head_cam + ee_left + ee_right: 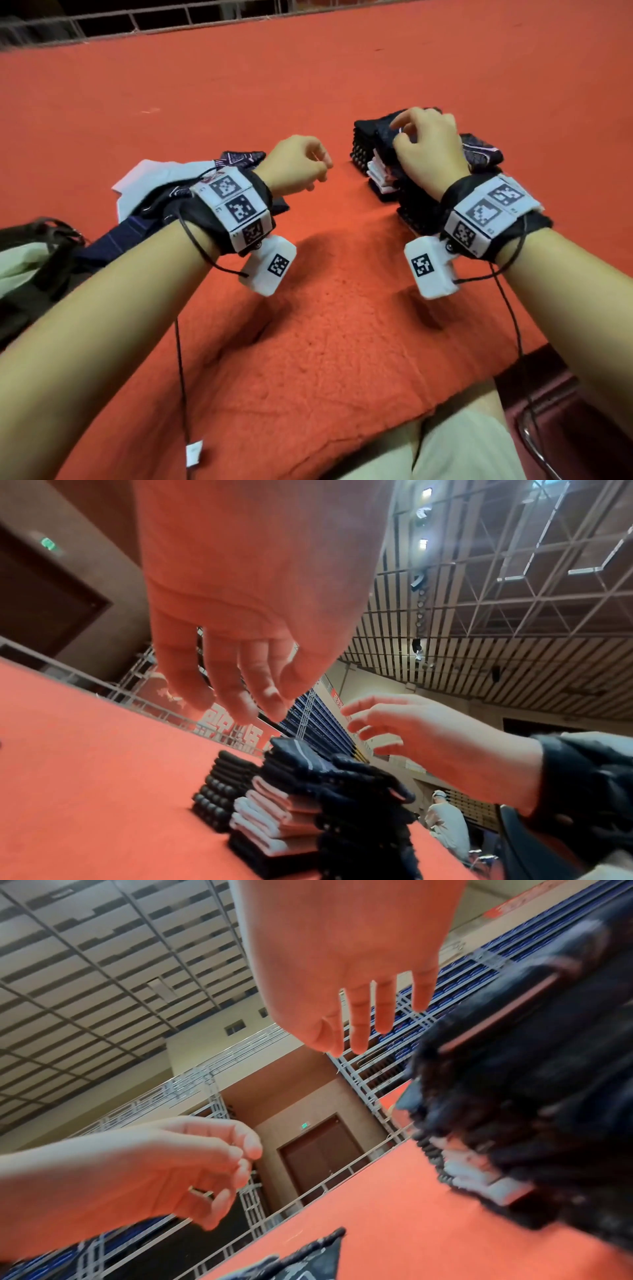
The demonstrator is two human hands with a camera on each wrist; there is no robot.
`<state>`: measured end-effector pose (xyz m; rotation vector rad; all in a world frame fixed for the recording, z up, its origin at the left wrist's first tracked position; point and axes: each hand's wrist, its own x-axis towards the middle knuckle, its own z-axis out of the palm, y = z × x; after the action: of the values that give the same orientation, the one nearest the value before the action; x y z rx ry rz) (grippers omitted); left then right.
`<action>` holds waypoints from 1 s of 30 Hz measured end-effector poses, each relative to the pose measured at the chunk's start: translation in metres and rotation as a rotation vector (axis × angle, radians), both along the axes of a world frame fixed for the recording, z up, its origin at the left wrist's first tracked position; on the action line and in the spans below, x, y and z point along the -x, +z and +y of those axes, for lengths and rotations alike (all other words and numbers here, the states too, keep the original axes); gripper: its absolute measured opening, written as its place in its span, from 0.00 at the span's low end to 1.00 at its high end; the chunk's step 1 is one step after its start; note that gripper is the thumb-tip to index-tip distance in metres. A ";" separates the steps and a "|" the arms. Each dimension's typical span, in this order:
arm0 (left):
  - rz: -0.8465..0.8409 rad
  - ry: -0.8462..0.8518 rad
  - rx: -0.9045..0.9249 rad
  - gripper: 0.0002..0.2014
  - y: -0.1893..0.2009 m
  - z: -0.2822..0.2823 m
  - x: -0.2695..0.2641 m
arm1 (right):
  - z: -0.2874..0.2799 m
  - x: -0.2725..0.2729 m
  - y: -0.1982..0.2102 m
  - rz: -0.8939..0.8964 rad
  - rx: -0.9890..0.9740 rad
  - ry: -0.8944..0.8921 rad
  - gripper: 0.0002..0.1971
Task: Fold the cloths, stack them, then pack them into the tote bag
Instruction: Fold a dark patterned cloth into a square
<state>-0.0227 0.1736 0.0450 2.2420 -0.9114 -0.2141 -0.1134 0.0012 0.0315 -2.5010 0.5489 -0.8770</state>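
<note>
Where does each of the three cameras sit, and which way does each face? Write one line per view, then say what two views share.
Head: worn on the head, looking forward and down at the red table; both forearms, the left hand and the right hand show.
Left wrist: under the left wrist, looking along the fingers toward the stack of folded cloths and the ceiling.
Right wrist: under the right wrist, tilted up at the ceiling, the stack beside it.
Shared: each wrist view shows both hands and the stack.

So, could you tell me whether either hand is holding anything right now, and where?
Nothing is held. The left hand hangs loosely curled over the table; the right hand hovers, fingers relaxed, over the stack of folded cloths.
</note>
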 end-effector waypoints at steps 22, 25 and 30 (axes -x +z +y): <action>-0.129 0.428 -0.286 0.14 -0.068 0.202 -0.064 | 0.213 -0.110 -0.067 0.490 -0.207 0.497 0.16; -0.152 0.431 -0.333 0.14 -0.075 0.211 -0.068 | 0.228 -0.128 -0.067 0.503 -0.326 0.456 0.18; -0.157 0.458 -0.377 0.17 -0.079 0.214 -0.071 | 0.235 -0.139 -0.070 0.544 -0.495 0.418 0.18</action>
<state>0.0488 0.3872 -0.0340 2.7798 -0.4334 0.0040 0.0253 0.2363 -0.0386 -2.2364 0.3266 0.1028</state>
